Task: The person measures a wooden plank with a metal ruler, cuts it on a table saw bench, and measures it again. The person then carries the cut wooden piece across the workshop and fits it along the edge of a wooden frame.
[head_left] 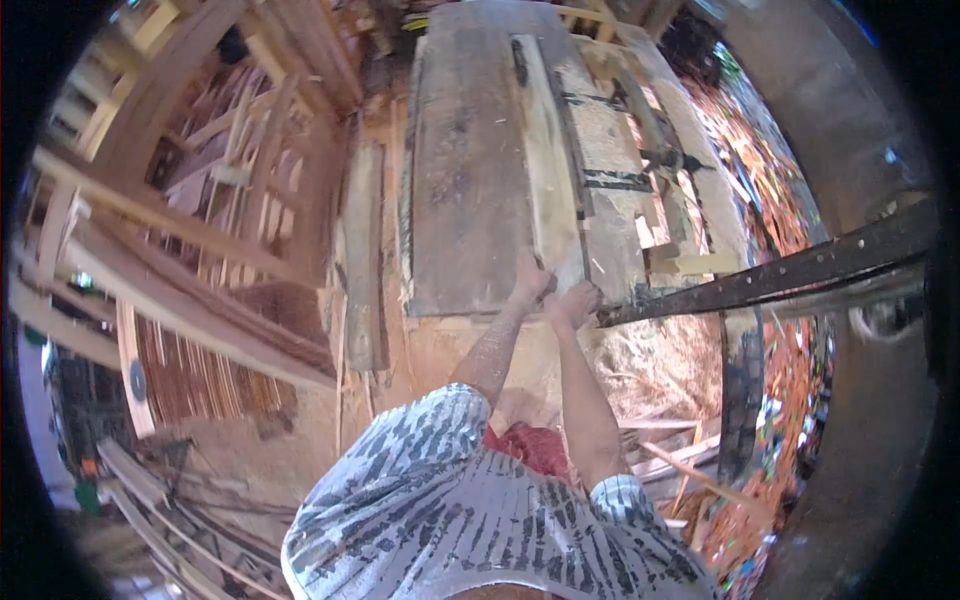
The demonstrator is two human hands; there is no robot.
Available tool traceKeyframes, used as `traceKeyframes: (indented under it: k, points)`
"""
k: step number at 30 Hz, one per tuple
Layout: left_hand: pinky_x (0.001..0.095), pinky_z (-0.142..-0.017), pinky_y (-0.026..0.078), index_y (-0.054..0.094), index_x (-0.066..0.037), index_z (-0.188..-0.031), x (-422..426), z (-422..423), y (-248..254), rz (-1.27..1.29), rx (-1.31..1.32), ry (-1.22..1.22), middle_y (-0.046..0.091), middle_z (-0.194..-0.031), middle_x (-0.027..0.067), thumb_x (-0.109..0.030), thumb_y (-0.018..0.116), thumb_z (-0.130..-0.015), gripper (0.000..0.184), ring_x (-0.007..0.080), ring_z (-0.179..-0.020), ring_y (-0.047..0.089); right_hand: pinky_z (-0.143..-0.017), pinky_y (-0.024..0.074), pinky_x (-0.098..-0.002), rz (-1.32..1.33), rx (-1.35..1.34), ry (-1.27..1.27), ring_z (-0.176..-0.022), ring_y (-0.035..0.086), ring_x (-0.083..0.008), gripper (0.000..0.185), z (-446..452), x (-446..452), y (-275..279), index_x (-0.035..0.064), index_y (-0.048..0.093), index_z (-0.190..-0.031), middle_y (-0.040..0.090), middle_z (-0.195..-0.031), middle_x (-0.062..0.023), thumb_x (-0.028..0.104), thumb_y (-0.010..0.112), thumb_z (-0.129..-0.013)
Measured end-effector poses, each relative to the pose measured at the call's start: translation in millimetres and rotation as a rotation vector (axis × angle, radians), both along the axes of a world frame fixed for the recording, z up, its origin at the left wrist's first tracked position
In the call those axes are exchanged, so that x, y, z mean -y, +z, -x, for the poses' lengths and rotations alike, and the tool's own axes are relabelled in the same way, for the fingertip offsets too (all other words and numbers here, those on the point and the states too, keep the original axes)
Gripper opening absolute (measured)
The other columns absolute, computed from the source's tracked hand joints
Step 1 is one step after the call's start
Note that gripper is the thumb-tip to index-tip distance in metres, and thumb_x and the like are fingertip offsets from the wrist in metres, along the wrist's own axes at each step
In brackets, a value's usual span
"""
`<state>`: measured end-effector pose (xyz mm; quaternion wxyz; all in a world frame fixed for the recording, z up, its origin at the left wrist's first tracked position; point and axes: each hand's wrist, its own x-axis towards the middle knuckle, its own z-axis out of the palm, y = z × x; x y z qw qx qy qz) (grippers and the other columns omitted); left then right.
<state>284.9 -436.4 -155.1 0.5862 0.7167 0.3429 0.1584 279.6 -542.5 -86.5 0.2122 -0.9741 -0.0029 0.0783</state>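
A long, pale wooden plank (548, 160) with a dark edge lies lengthwise on a worn, brown worktable (465, 190). At its near end, my left hand (531, 279) is closed round the left side. My right hand (576, 303) is just to the right and a little closer to me, its fingers curled on the same end. Both forearms reach forward over the table's front edge. The undersides of the fingers are hidden.
A dark metal beam (780, 272) juts in from the right, near my right hand. Stacked timber frames (190, 240) stand at left, beside a narrow upright board (363, 250). Sawdust (660, 365) and wood offcuts (690, 460) lie at the lower right.
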Motion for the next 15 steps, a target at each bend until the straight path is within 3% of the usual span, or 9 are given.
traceKeyframes:
  k: [1,4,6,7,9,11,13,15]
  points:
    - [0.0469,-0.084,0.053,0.055,0.006,-0.112,6,3,-19,-0.034,-0.047,-0.051,0.065,-0.100,0.0244,-0.018,0.080,-0.076,0.050,0.0412,-0.098,0.065,-0.106,0.0443,-0.0497,0.050,0.006,-0.032,-0.128,0.049,-0.0412,0.073,9,9,-1,-0.0043,0.048,-0.128,0.051,-0.131,-0.0255,0.035,0.078,-0.075]
    - [0.0466,-0.081,0.053,0.056,0.007,-0.108,28,34,-10,-0.026,-0.107,-0.071,0.067,-0.095,0.0252,-0.023,0.083,-0.075,0.052,0.0413,-0.093,0.067,-0.105,0.0447,-0.0494,0.102,0.044,-0.042,-0.125,0.051,-0.0412,0.073,38,33,-4,-0.0049,0.048,-0.127,0.051,-0.131,-0.0264,0.031,0.079,-0.071]
    - [0.0458,-0.080,0.054,0.058,0.005,-0.106,50,60,-2,-0.159,-0.200,-0.116,0.069,-0.096,0.0248,-0.026,0.083,-0.076,0.050,0.0393,-0.093,0.069,-0.104,0.0450,-0.0493,0.106,0.067,-0.034,-0.124,0.052,-0.0413,0.074,67,59,-5,-0.0054,0.047,-0.127,0.052,-0.131,-0.0268,0.029,0.079,-0.070]
    - [0.0458,-0.080,0.054,0.058,0.005,-0.106,62,73,-5,-0.163,-0.211,-0.107,0.069,-0.096,0.0248,-0.026,0.083,-0.076,0.050,0.0393,-0.093,0.069,-0.102,0.0480,-0.0531,0.041,0.099,-0.041,-0.127,0.049,-0.0424,0.072,80,69,-6,-0.0067,0.044,-0.125,0.049,-0.132,-0.0275,0.026,0.080,-0.072]
    - [0.0446,-0.080,0.055,0.060,0.003,-0.103,79,99,-13,-0.006,-0.219,-0.105,0.070,-0.097,0.0233,-0.029,0.083,-0.077,0.047,0.0361,-0.093,0.069,-0.099,0.0511,-0.0569,-0.039,0.125,-0.038,-0.131,0.045,-0.0436,0.071,107,86,-3,-0.0080,0.042,-0.123,0.046,-0.133,-0.0281,0.023,0.081,-0.074]
    - [0.0437,-0.080,0.055,0.061,0.003,-0.104,100,132,1,-0.060,-0.243,-0.127,0.071,-0.098,0.0226,-0.029,0.082,-0.078,0.046,0.0344,-0.093,0.069,-0.108,0.0428,-0.0510,-0.066,-0.008,-0.117,-0.125,0.051,-0.0449,0.082,131,110,-6,-0.0091,0.042,-0.128,0.051,-0.133,-0.0282,0.041,0.080,-0.075]
    - [0.0421,-0.079,0.056,0.061,0.004,-0.108,129,162,9,-0.109,-0.258,-0.169,0.072,-0.100,0.0204,-0.026,0.081,-0.078,0.046,0.0309,-0.092,0.070,-0.108,0.0436,-0.0523,-0.081,-0.063,-0.116,-0.126,0.050,-0.0451,0.085,154,142,-31,-0.0093,0.041,-0.128,0.050,-0.134,-0.0288,0.044,0.081,-0.075]
    - [0.0406,-0.077,0.057,0.060,0.005,-0.117,151,182,-52,-0.047,-0.221,-0.160,0.074,-0.103,0.0176,-0.019,0.081,-0.076,0.051,0.0273,-0.089,0.071,-0.107,0.0444,-0.0536,-0.097,-0.126,-0.119,-0.127,0.050,-0.0453,0.087,189,165,-40,-0.0095,0.041,-0.128,0.049,-0.135,-0.0295,0.047,0.082,-0.075]
